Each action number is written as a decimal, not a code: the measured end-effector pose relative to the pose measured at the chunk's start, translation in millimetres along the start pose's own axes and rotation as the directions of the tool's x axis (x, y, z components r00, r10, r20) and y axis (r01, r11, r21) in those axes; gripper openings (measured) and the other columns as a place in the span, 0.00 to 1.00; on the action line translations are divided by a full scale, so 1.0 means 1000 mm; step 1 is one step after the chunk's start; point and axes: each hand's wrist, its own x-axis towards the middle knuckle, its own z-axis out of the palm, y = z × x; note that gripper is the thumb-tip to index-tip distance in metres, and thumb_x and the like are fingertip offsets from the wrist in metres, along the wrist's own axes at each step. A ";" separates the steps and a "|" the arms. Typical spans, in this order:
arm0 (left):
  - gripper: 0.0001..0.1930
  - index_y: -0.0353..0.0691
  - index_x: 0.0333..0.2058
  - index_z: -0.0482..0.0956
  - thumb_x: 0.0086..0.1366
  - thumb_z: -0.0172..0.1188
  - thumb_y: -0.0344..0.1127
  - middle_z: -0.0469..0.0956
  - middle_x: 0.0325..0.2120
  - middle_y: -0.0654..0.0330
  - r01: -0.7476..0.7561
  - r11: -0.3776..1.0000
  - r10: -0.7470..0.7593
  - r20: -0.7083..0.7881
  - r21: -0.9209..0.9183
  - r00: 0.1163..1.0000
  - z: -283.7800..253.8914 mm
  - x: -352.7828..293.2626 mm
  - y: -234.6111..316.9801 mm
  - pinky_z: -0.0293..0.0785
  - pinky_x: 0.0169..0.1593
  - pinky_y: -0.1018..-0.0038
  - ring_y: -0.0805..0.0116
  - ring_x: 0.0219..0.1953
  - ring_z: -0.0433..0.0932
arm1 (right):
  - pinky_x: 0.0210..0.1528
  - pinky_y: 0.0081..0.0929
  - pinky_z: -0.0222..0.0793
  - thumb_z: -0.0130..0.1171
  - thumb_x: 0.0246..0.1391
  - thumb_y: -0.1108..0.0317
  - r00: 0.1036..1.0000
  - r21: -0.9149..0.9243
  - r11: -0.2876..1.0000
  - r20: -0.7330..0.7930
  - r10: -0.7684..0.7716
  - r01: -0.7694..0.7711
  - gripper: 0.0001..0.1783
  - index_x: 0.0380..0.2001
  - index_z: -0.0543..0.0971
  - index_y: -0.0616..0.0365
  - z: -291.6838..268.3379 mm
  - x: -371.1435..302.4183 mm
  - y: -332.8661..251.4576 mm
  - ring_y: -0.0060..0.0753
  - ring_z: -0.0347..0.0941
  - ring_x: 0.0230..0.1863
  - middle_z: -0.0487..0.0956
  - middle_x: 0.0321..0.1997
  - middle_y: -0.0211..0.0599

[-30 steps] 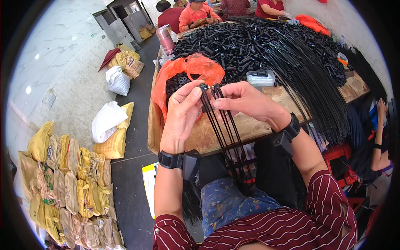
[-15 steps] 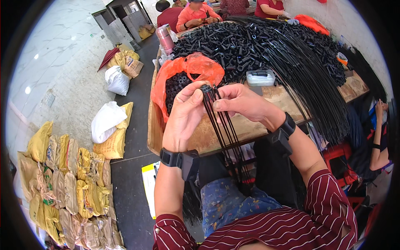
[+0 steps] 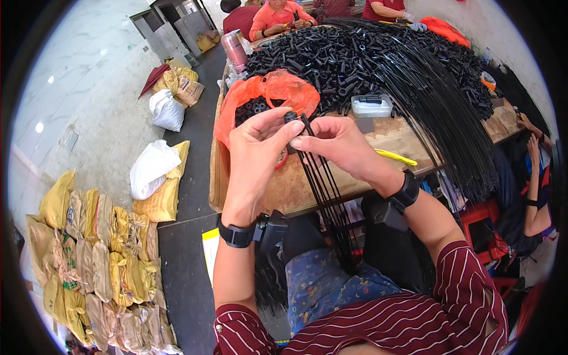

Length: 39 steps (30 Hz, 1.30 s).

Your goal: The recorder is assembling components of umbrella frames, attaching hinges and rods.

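Observation:
Over the near edge of the table, my left hand (image 3: 255, 151) pinches a small round black piece (image 3: 290, 117) between thumb and fingers. Beside it, my right hand (image 3: 344, 145) is closed on the upper ends of several thin black rods (image 3: 322, 189), thumb and forefinger pressed together. These rods slant down past the table edge toward my lap, where their lower ends bunch together. How the rods meet the round piece is partly hidden by my fingers. Just behind my left hand stands an orange-red plastic bag (image 3: 236, 97) holding black ring-like parts (image 3: 253, 109).
A big heap of small black tubular parts (image 3: 331, 65) covers the back of the table, with long black rods (image 3: 438, 112) on its right. Nearby are a clear plastic box (image 3: 371, 106), a yellow-handled tool (image 3: 396, 157) and a pink tumbler (image 3: 234, 52). Sacks (image 3: 100, 260) are stacked at left; people sit opposite.
My right hand has shifted slightly up and left, its thumb closer to my left thumb. The yellow-handled tool and a red round item beneath my hands now show.

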 end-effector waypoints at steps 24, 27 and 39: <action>0.16 0.30 0.51 0.72 0.66 0.55 0.28 0.78 0.39 0.58 -0.046 0.999 0.046 -0.084 -0.001 0.995 0.012 -0.013 -0.005 0.73 0.48 0.78 0.73 0.43 0.77 | 0.25 0.23 0.65 0.63 0.51 0.68 0.973 -0.261 0.958 -0.162 -0.166 0.120 0.11 0.24 0.74 0.63 0.021 -0.014 -0.010 0.17 0.68 0.21 0.75 0.19 0.31; 0.15 0.31 0.51 0.71 0.67 0.53 0.27 0.78 0.38 0.58 -0.077 0.995 0.083 -0.100 0.062 0.992 0.016 -0.015 -0.007 0.73 0.47 0.78 0.74 0.41 0.77 | 0.24 0.25 0.65 0.64 0.49 0.68 0.965 -0.370 0.919 -0.160 -0.209 0.138 0.11 0.24 0.74 0.63 0.023 -0.016 -0.015 0.20 0.70 0.20 0.75 0.18 0.34; 0.19 0.32 0.57 0.63 0.70 0.48 0.31 0.78 0.40 0.56 -0.053 0.962 0.056 0.001 -0.269 0.998 0.012 -0.017 -0.009 0.75 0.48 0.73 0.69 0.43 0.78 | 0.27 0.15 0.66 0.65 0.51 0.71 0.967 -0.294 0.944 -0.153 -0.202 0.151 0.10 0.25 0.74 0.63 0.022 -0.017 -0.004 0.08 0.66 0.26 0.79 0.26 0.28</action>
